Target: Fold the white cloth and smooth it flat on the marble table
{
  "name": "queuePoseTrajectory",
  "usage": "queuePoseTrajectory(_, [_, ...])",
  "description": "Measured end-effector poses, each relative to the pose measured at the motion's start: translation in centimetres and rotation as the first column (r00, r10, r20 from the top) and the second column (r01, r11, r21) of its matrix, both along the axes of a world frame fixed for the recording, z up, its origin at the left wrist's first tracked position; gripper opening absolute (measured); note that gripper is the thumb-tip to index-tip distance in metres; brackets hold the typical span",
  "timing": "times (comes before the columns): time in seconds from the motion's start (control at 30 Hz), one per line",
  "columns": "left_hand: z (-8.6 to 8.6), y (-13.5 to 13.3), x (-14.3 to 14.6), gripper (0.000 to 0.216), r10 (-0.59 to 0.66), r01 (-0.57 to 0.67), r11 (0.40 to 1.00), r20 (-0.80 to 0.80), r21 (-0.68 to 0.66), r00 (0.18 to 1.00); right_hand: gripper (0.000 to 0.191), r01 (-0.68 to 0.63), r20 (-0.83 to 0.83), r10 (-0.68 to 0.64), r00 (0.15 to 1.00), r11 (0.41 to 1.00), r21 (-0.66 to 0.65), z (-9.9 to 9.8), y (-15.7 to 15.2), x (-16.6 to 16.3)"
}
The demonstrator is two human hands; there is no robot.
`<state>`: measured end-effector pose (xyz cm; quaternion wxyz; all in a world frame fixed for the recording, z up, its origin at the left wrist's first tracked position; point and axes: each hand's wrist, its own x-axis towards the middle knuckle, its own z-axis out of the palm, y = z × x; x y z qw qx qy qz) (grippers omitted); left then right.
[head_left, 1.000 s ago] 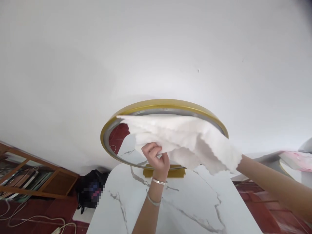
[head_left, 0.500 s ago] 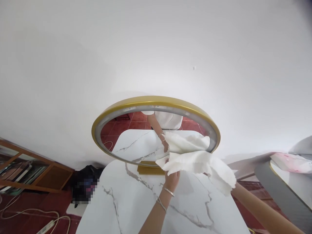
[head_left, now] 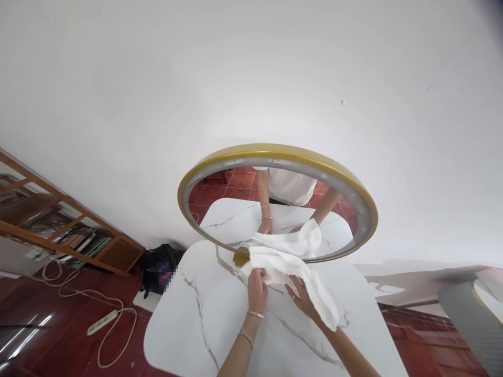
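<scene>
A thin white cloth (head_left: pixel 291 264) with an uneven edge hangs between my two hands, just in front of the mirror's lower rim. My left hand (head_left: pixel 257 289), wearing bracelets at the wrist, pinches its left end. At the cloth's right part is my right hand (head_left: pixel 304 299), which wears a ring; the cloth drapes over its back, and its fingertips are partly hidden. The round mirror (head_left: pixel 236 214) has a gold frame and stands on a gold base (head_left: pixel 241 257), which the cloth partly covers. Both arms and the cloth show in its glass.
The mirror stands on a white marble-patterned table (head_left: pixel 176 324) against a white wall. On the left are a wooden shelf unit (head_left: pixel 118 251), a black bag (head_left: pixel 159 267) and a power strip (head_left: pixel 102 322) with cables on the red floor. A grey-sided piece of furniture (head_left: pixel 467 309) is at right.
The cloth has come down from the mirror's lower right to below its rim. My right hand has moved left, closer to my left hand, and now shows. The view has shifted left.
</scene>
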<state>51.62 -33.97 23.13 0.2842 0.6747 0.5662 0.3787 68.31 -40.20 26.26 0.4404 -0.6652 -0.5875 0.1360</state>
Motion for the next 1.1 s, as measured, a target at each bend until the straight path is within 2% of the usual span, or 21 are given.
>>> queuePoseTrajectory(0.07, [0.9,-0.7,-0.8,0.052,-0.021,0.023,0.999,0.069,-0.025,0.997,0.031,0.013,0.022,-0.014,1.000,1.000,0.027,-0.5,-1.1,-1.1])
queuePoseTrajectory(0.2, [2.7,-1.4,-1.7,0.076,-0.075,0.143,0.973,0.335,-0.184,0.939,0.041,0.164,0.034,-0.166,0.986,0.985,0.048,-1.4,-3.1,-2.9])
queuePoseTrajectory(0.27, [3.3,-1.0,-1.9,0.070,-0.068,0.162,0.959,0.364,-0.234,0.929,0.048,0.147,0.036,-0.149,0.988,0.987,0.060,-1.5,-3.4,-3.5])
queuePoseTrajectory(0.33, [3.6,-0.1,-1.9,0.060,-0.022,0.095,0.968,0.296,-0.234,0.955,0.056,0.118,0.027,-0.119,0.993,0.992,0.046,-1.4,-3.0,-3.9])
queuePoseTrajectory(0.4, [3.8,1.2,-1.7,0.051,0.044,0.002,0.977,0.212,-0.213,0.976,0.063,0.142,-0.027,-0.143,0.989,0.990,-0.027,-1.2,-2.2,-4.1])
queuePoseTrajectory(0.47, [3.9,2.5,-1.5,0.042,0.064,-0.028,0.979,0.168,-0.204,0.984,0.066,0.213,-0.108,-0.228,0.968,0.968,-0.136,-0.9,-1.2,-4.0])
queuePoseTrajectory(0.6, [4.8,3.5,-1.2,0.019,-0.022,0.038,0.990,0.121,-0.133,0.992,0.056,0.347,-0.155,-0.397,0.904,0.897,-0.272,-0.3,0.2,-3.4])
queuePoseTrajectory(0.73, [7.4,1.7,-2.1,0.008,-0.227,0.230,0.973,0.117,-0.013,0.967,0.065,0.385,-0.150,-0.426,0.892,0.891,-0.241,1.1,-0.5,-3.7])
queuePoseTrajectory(0.8, [9.3,0.4,-2.7,0.007,-0.403,0.400,0.915,0.114,0.044,0.908,0.069,0.367,-0.070,-0.376,0.924,0.923,-0.120,2.5,-1.3,-4.1])
queuePoseTrajectory(0.87, [11.3,-0.6,-3.2,0.011,-0.605,0.598,0.796,0.097,0.095,0.790,0.069,0.303,0.070,-0.303,0.950,0.953,0.008,4.4,-1.7,-4.3])
queuePoseTrajectory(0.93, [12.8,-1.2,-3.5,0.014,-0.745,0.736,0.666,0.063,0.120,0.664,0.069,0.198,0.185,-0.199,0.962,0.980,0.025,6.6,-1.8,-4.1])
queuePoseTrajectory(0.97, [13.3,-1.3,-3.6,0.014,-0.772,0.764,0.635,0.053,0.112,0.634,0.070,0.119,0.221,-0.112,0.969,0.993,-0.018,7.6,-1.7,-3.9])
queuePoseTrajectory(1.03, [13.4,-1.4,-3.7,0.012,-0.733,0.732,0.680,0.084,0.043,0.675,0.071,-0.088,0.252,0.134,0.958,0.979,-0.185,9.0,-1.5,-3.6])
queuePoseTrajectory(1.1, [12.4,-1.7,-4.1,0.016,-0.634,0.647,0.761,0.150,-0.057,0.759,0.067,-0.254,0.226,0.349,0.910,0.897,-0.362,9.2,-1.5,-3.7])
